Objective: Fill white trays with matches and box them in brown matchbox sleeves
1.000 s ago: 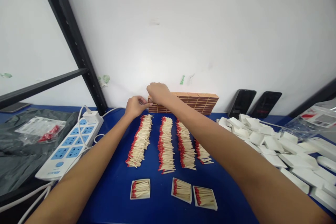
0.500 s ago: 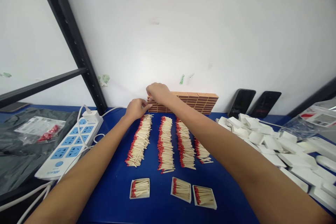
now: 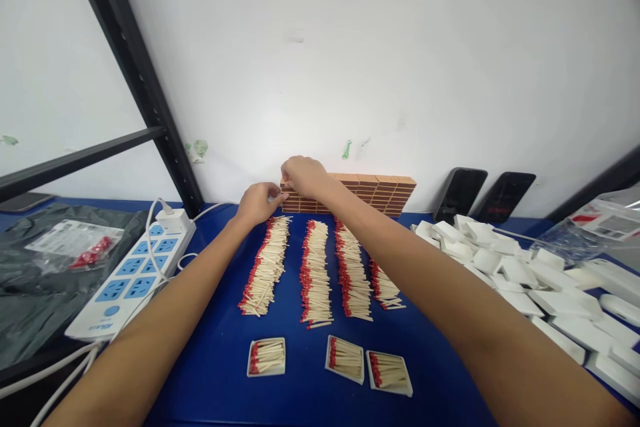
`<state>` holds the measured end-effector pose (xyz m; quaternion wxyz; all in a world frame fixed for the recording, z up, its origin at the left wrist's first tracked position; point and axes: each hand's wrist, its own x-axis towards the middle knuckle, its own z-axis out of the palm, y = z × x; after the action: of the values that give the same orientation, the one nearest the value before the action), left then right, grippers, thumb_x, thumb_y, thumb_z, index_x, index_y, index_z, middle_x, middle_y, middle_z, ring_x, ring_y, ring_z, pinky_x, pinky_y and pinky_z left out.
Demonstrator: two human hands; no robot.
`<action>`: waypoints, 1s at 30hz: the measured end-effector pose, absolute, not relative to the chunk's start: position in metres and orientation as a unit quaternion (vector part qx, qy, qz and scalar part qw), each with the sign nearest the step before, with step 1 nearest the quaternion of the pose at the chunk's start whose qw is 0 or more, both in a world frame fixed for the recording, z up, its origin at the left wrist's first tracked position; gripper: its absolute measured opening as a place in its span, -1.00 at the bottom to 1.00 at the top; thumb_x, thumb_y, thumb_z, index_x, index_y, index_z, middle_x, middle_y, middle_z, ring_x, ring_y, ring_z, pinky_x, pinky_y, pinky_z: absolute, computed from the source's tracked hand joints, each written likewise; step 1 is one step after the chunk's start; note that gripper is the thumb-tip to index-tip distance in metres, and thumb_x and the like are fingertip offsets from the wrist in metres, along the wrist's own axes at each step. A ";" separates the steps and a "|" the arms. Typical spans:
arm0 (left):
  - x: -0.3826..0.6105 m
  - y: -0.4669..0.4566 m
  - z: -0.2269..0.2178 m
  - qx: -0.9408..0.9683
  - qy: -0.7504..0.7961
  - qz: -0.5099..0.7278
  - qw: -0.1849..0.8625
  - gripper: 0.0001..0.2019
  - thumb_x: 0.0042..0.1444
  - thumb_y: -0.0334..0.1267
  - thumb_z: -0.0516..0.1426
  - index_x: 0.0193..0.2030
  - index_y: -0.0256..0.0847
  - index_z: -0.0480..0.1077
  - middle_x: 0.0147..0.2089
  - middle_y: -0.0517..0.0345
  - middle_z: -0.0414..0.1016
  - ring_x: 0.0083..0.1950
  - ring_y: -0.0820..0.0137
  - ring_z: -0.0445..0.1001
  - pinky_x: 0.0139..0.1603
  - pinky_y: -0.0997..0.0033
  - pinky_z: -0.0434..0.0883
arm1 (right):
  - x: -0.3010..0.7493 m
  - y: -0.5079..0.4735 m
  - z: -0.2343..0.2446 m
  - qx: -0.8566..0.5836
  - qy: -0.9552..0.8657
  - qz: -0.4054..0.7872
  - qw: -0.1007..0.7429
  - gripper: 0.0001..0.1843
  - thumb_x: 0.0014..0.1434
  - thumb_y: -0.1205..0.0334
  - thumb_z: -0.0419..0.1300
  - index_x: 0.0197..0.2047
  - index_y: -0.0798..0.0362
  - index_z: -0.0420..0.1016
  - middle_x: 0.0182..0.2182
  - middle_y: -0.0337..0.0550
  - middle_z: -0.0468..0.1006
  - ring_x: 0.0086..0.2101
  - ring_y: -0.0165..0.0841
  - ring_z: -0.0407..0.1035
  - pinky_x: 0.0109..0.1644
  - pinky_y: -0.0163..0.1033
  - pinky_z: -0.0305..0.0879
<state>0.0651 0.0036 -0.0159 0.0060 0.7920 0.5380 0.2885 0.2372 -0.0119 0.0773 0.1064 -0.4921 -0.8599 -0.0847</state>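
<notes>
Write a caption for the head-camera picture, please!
Left hand and right hand at the brown stack, beyond four match rows and three match trays.

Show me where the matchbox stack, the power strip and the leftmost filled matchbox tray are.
Matchbox stack (image 3: 385, 195): head view, front face, right part.
Power strip (image 3: 129, 267): head view, a blue socket.
Leftmost filled matchbox tray (image 3: 266, 373): head view, near rim.

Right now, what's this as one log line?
left hand: at brown stack, left end | right hand: at its top left | matches: four rows on blue table | white trays: three, holding matches
</notes>
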 end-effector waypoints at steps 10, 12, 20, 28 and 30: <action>0.081 -0.012 0.002 0.789 0.553 0.255 -0.077 -0.66 0.38 0.04 0.12 -0.14 -0.20 0.54 -0.10 -0.07 0.65 -0.02 0.11 0.57 -0.01 0.20 0.42 | 0.313 -0.056 0.094 -0.471 -0.849 -0.020 0.238 -0.77 0.39 0.18 0.20 -0.13 0.08 0.67 -0.11 -0.03 0.70 -0.19 -0.25 0.50 -0.07 -0.11 0.37; 0.084 -0.013 0.003 0.782 0.563 0.253 -0.086 -0.64 0.39 0.04 0.10 -0.15 -0.21 0.55 -0.10 -0.10 0.64 -0.04 0.10 0.57 -0.04 0.19 0.42 | 0.335 -0.065 0.091 -0.486 -0.831 0.003 0.270 -0.77 0.35 0.13 0.23 -0.19 0.06 0.68 -0.19 -0.04 0.70 -0.27 -0.26 0.48 -0.13 -0.09 0.36; 0.087 -0.009 0.004 0.766 0.586 0.245 -0.092 -0.53 0.35 0.18 0.09 -0.22 -0.19 0.59 -0.14 -0.10 0.66 -0.12 0.12 0.57 -0.16 0.21 0.40 | 0.396 -0.066 0.084 -0.555 -0.780 0.010 0.289 -0.75 0.27 0.07 0.27 -0.23 0.03 0.70 -0.25 -0.04 0.69 -0.33 -0.27 0.43 -0.23 -0.10 0.31; 0.085 -0.003 0.004 0.780 0.577 0.231 -0.072 -0.50 0.35 0.19 0.06 -0.28 -0.19 0.58 -0.18 -0.09 0.66 -0.16 0.14 0.57 -0.18 0.23 0.40 | 0.390 -0.058 0.077 -0.555 -0.771 -0.001 0.312 -0.82 0.26 0.15 0.28 -0.24 0.04 0.69 -0.28 -0.06 0.70 -0.32 -0.26 0.46 -0.22 -0.12 0.30; 0.085 -0.003 0.003 0.780 0.577 0.230 -0.072 -0.50 0.35 0.20 0.06 -0.27 -0.18 0.58 -0.18 -0.09 0.65 -0.15 0.14 0.58 -0.17 0.22 0.41 | 0.374 -0.055 0.066 -0.531 -0.780 0.008 0.332 -0.79 0.30 0.15 0.25 -0.14 0.04 0.69 -0.28 -0.07 0.69 -0.32 -0.27 0.46 -0.20 -0.14 0.32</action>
<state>0.0846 -0.0035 0.0028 -0.0717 0.7801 0.5774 0.2298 0.3741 -0.0550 0.0659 0.3319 -0.5308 -0.7797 0.0084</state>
